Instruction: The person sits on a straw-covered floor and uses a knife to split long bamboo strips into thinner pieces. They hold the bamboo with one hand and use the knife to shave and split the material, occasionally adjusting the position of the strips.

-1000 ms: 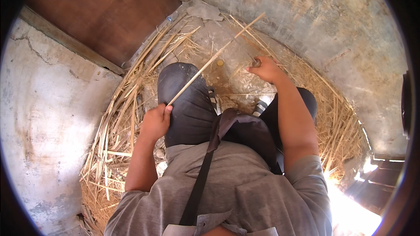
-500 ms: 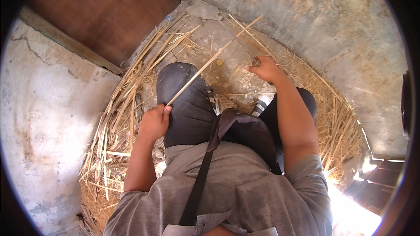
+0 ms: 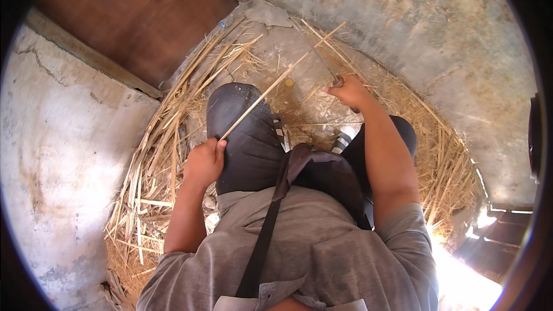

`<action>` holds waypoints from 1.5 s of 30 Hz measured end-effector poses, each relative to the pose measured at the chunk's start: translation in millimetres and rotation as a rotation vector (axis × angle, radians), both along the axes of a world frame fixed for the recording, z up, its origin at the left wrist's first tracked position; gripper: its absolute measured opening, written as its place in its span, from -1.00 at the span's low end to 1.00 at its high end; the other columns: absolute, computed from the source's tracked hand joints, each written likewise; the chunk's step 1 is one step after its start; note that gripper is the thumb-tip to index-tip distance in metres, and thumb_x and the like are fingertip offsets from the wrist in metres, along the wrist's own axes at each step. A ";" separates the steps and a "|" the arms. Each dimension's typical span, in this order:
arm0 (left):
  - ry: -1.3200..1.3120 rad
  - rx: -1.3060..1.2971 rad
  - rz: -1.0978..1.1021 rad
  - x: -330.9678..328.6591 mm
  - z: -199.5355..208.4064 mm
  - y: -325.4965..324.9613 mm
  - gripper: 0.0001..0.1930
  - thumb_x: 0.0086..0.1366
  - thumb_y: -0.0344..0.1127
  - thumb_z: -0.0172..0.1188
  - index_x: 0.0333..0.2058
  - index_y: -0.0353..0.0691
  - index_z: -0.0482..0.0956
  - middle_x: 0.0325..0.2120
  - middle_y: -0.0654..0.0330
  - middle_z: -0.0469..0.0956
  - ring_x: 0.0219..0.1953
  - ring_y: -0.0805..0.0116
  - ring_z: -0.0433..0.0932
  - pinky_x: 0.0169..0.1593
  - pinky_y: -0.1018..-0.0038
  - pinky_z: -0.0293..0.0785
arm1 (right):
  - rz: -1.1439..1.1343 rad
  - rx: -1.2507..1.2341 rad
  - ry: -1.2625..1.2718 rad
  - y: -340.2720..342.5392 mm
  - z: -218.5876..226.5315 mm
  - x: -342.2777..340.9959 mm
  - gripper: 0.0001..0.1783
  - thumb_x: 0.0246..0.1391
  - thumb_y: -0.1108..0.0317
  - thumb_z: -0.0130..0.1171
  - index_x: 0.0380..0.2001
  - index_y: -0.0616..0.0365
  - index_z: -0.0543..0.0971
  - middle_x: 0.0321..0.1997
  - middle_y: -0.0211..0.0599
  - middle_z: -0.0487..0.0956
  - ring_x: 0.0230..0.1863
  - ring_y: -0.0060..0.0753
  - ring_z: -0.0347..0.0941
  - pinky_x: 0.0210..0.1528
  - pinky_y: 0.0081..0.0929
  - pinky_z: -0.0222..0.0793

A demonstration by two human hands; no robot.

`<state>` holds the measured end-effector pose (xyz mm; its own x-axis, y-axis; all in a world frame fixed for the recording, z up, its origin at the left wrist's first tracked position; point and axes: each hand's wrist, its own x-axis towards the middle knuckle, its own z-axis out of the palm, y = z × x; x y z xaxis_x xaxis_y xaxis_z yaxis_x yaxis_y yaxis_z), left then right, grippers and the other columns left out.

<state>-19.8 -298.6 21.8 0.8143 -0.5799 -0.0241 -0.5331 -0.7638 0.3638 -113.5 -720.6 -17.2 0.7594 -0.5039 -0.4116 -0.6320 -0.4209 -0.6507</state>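
Observation:
A long pale bamboo strip [image 3: 253, 106] slants from my left hand [image 3: 204, 161] across my left knee toward the far middle. That hand is closed on the strip's near end, with the thumb lying along it. My right hand [image 3: 348, 92] is wrapped round the dark handle of a knife [image 3: 337, 82], above the floor by my right knee. The knife's thin blade points away and to the left, and its far part is hard to make out against the floor. Near its tip, the blade looks close to the strip; whether they touch, I cannot tell.
Long split bamboo strips [image 3: 167, 121] lie heaped at the left, and shavings [image 3: 443, 167] pile up along the right wall [image 3: 438, 52]. A brown panel [image 3: 138, 17] stands at the far left. A small round yellowish thing [image 3: 288, 82] lies on the floor between my knees.
Both hands stay almost where they were, with the same grips. A pale raised spot midway along the bamboo strip no longer shows.

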 end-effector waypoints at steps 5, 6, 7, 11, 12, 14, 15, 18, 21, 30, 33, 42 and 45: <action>0.028 0.036 -0.008 1.2 2.9 -1.6 -0.59 0.50 -0.03 0.03 -0.38 -0.30 0.49 -0.46 -0.24 0.59 -0.34 -0.36 0.57 -0.26 -0.09 0.44 | 0.311 -0.294 -0.133 17.5 -16.6 -5.8 -0.29 -0.02 -0.02 0.37 0.10 0.29 0.58 0.01 0.14 0.64 0.08 0.15 0.57 0.15 -0.12 0.47; 0.022 0.041 -0.008 1.0 3.2 -1.5 -0.58 0.51 -0.03 0.03 -0.38 -0.30 0.49 -0.47 -0.24 0.58 -0.34 -0.36 0.56 -0.27 -0.08 0.44 | 0.423 -0.336 -0.151 27.7 -14.9 -4.2 -0.31 -0.01 -0.02 0.36 0.08 0.28 0.59 0.01 0.15 0.64 0.08 0.16 0.56 0.16 -0.12 0.46; 0.014 0.046 -0.005 0.7 4.1 -0.5 -0.58 0.51 -0.03 0.03 -0.38 -0.31 0.49 -0.47 -0.24 0.57 -0.35 -0.36 0.56 -0.28 -0.07 0.43 | 0.474 -0.316 -0.143 37.7 -11.7 -1.1 -0.32 -0.01 -0.01 0.36 0.07 0.27 0.60 0.00 0.15 0.64 0.07 0.17 0.56 0.16 -0.12 0.47; -0.005 0.074 0.028 -3.0 3.0 -1.3 -0.59 0.51 -0.04 0.03 -0.37 -0.29 0.49 -0.47 -0.24 0.58 -0.34 -0.36 0.56 -0.27 -0.09 0.43 | 0.533 -0.306 -0.149 51.0 -1.7 6.4 -0.33 -0.01 -0.04 0.37 0.03 0.27 0.62 -0.03 0.16 0.64 0.06 0.19 0.57 0.14 -0.11 0.47; -0.004 0.062 0.027 -2.3 3.5 -2.5 -0.59 0.51 -0.04 0.03 -0.37 -0.29 0.49 -0.48 -0.24 0.58 -0.34 -0.36 0.56 -0.27 -0.10 0.43 | 0.478 -0.317 -0.179 40.1 -9.7 6.6 -0.33 -0.01 -0.05 0.38 0.03 0.27 0.62 -0.03 0.17 0.64 0.06 0.18 0.57 0.14 -0.11 0.47; -0.009 0.049 0.016 -4.0 2.9 -3.0 -0.60 0.51 -0.04 0.03 -0.37 -0.29 0.49 -0.48 -0.24 0.58 -0.34 -0.36 0.56 -0.27 -0.10 0.43 | 0.399 -0.278 -0.132 23.6 -14.3 3.4 -0.33 0.00 -0.07 0.38 0.01 0.28 0.62 -0.05 0.17 0.64 0.05 0.18 0.57 0.12 -0.10 0.47; -0.021 0.045 0.010 -4.4 2.9 -3.3 -0.60 0.50 -0.04 0.03 -0.37 -0.29 0.49 -0.48 -0.24 0.57 -0.34 -0.36 0.56 -0.27 -0.10 0.43 | 0.378 -0.233 -0.061 16.3 -12.7 3.2 -0.34 0.01 -0.09 0.37 -0.01 0.28 0.63 -0.06 0.17 0.64 0.03 0.17 0.57 0.10 -0.09 0.47; -0.016 0.058 0.032 -4.4 7.3 -8.2 -0.60 0.50 -0.05 0.04 -0.37 -0.30 0.48 -0.48 -0.24 0.57 -0.34 -0.36 0.57 -0.27 -0.11 0.43 | 0.304 -0.252 -0.082 20.8 -8.7 -3.0 -0.33 -0.01 -0.08 0.39 -0.02 0.28 0.63 -0.06 0.17 0.64 0.03 0.17 0.57 0.09 -0.08 0.47; 0.008 0.045 0.029 -4.8 5.7 -8.3 -0.61 0.49 -0.06 0.05 -0.37 -0.30 0.48 -0.49 -0.24 0.57 -0.34 -0.35 0.57 -0.26 -0.11 0.43 | 0.332 -0.324 -0.171 31.4 -13.7 -4.0 -0.33 -0.03 -0.06 0.40 -0.02 0.28 0.63 -0.08 0.17 0.65 0.01 0.20 0.57 0.08 -0.06 0.48; -0.014 0.018 -0.001 -2.7 1.4 -5.7 -0.63 0.49 -0.08 0.05 -0.36 -0.30 0.46 -0.48 -0.25 0.57 -0.34 -0.36 0.56 -0.26 -0.10 0.42 | 0.377 -0.314 -0.095 35.7 1.8 6.9 -0.32 0.01 -0.07 0.37 0.03 0.29 0.61 -0.02 0.16 0.64 0.05 0.20 0.57 0.12 -0.07 0.46; -0.016 0.023 -0.009 -2.0 0.7 -5.3 -0.63 0.49 -0.08 0.06 -0.37 -0.30 0.45 -0.49 -0.25 0.56 -0.34 -0.36 0.56 -0.26 -0.10 0.42 | 0.152 -0.290 -0.113 8.9 -16.2 3.0 -0.28 0.01 -0.08 0.37 0.06 0.32 0.60 0.03 0.17 0.63 0.08 0.20 0.56 0.15 -0.06 0.45; -0.010 0.059 -0.038 0.9 6.6 -5.6 -0.63 0.49 -0.08 0.05 -0.36 -0.30 0.45 -0.47 -0.24 0.59 -0.33 -0.36 0.58 -0.25 -0.11 0.45 | 0.362 -0.316 -0.116 40.2 -10.5 0.7 -0.38 0.00 -0.02 0.38 0.04 0.18 0.63 -0.04 0.10 0.65 0.05 0.16 0.57 0.13 -0.08 0.47; -0.006 0.070 -0.029 -0.4 9.6 -5.0 -0.64 0.48 -0.08 0.06 -0.35 -0.30 0.45 -0.46 -0.25 0.60 -0.31 -0.36 0.58 -0.23 -0.12 0.46 | 0.494 -0.306 -0.141 52.3 -3.1 6.5 -0.44 -0.01 -0.01 0.39 -0.03 0.16 0.66 -0.12 0.11 0.66 -0.01 0.16 0.59 0.07 -0.07 0.49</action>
<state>-20.1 -303.5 31.4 0.7975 -0.6003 -0.0606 -0.5575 -0.7716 0.3063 -107.0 -668.3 -20.4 0.9708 -0.1567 -0.1815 -0.2297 -0.8248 -0.5167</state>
